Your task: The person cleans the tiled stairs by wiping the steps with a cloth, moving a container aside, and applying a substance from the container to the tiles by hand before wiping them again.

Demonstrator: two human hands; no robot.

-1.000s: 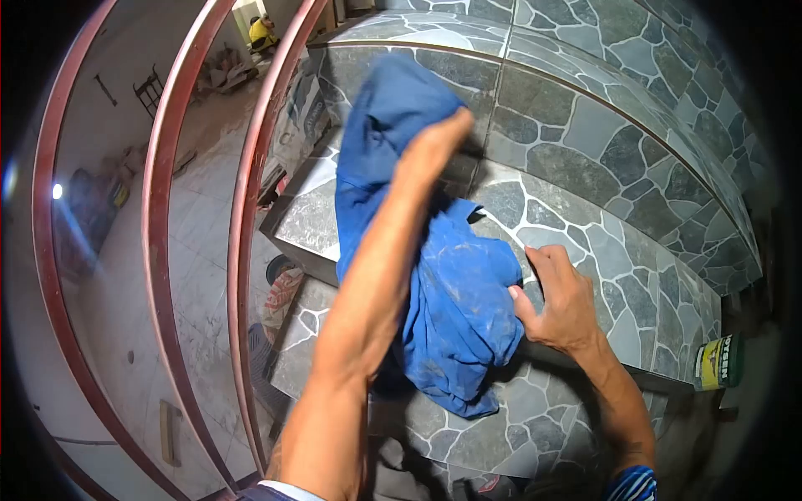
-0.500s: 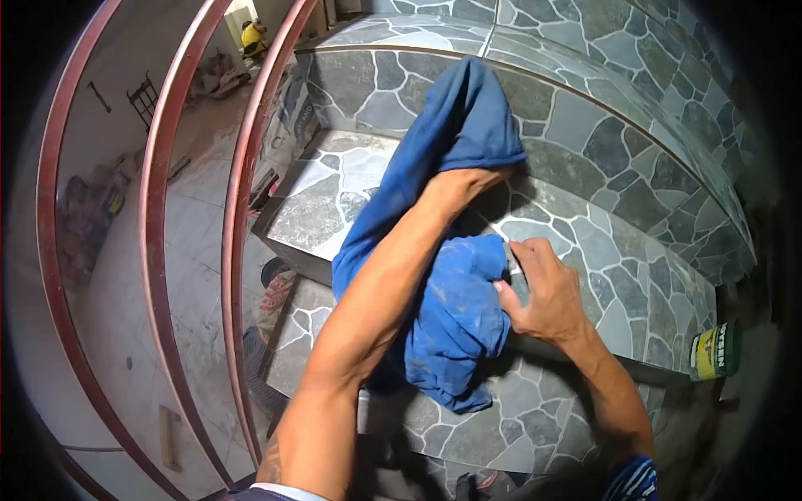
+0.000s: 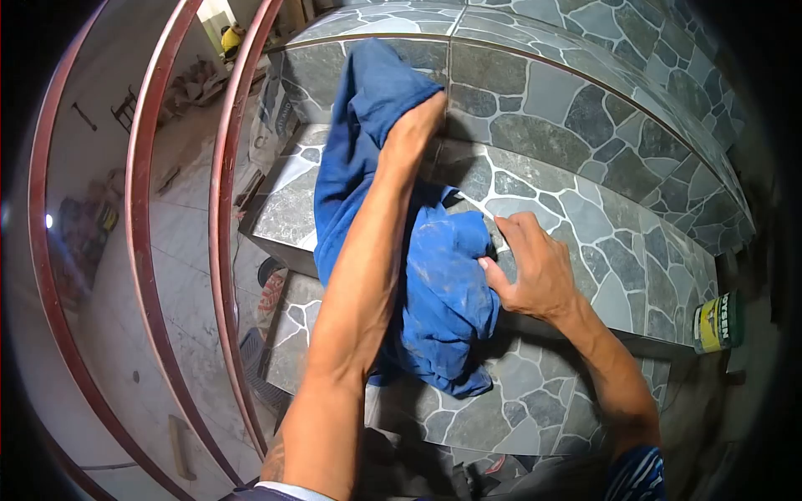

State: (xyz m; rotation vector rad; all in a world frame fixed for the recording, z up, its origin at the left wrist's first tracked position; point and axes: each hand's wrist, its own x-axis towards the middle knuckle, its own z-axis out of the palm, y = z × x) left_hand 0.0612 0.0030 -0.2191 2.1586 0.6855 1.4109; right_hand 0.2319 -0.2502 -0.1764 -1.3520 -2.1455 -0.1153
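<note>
A blue cloth point(image 3: 447, 271), apparently a garment, with pale dusty smudges, lies bunched over the stone-patterned tiled steps point(image 3: 560, 196). Its upper part is lifted against the riser by my left hand point(image 3: 415, 125). The cloth hides my left fingers. My left forearm crosses in front of the cloth. To the right, my right hand point(image 3: 536, 267) is open over the tread, its thumb and forefinger apart. The thumb tip is at the cloth's right edge; whether it presses on the cloth is hard to see.
Curved red metal bars point(image 3: 138, 200) stand along the left side. A green and yellow tub point(image 3: 717, 324) is at the right end of the steps. Sacks point(image 3: 271, 125) lie beyond the bars. Far back is a person in yellow point(image 3: 231, 39).
My left hand has moved left along the riser, carrying the upper cloth with it. My right hand stays beside the bunched cloth. The whole view has shifted slightly.
</note>
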